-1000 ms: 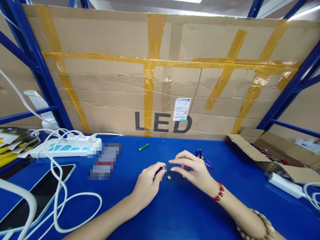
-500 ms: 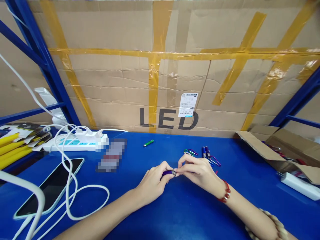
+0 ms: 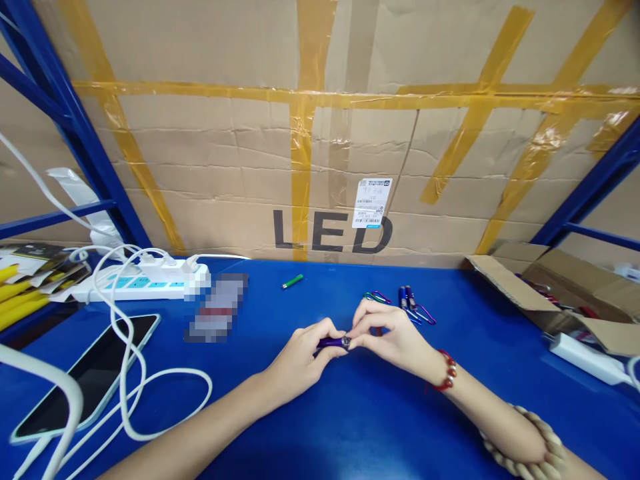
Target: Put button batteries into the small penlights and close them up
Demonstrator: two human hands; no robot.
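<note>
My left hand (image 3: 303, 357) grips a small purple flashlight (image 3: 331, 343) just above the blue table (image 3: 350, 427). The fingertips of my right hand (image 3: 387, 337) pinch the flashlight's metal end, so both hands meet at it. A red bead bracelet (image 3: 445, 371) sits on my right wrist. Behind my right hand lie two more small blue-purple flashlights (image 3: 406, 297) and coloured carabiner clips (image 3: 376, 297).
A green lighter (image 3: 293, 281) lies further back. At the left are a white power strip (image 3: 145, 283), looping white cables (image 3: 150, 393) and a phone (image 3: 85, 377). An open cardboard box (image 3: 555, 293) and a white charger (image 3: 585, 358) sit at the right. A taped cardboard wall (image 3: 320, 133) stands behind.
One second ago my right hand was apart from the flashlight, with small parts on the table below it. It has since closed onto the flashlight's end and stays there.
</note>
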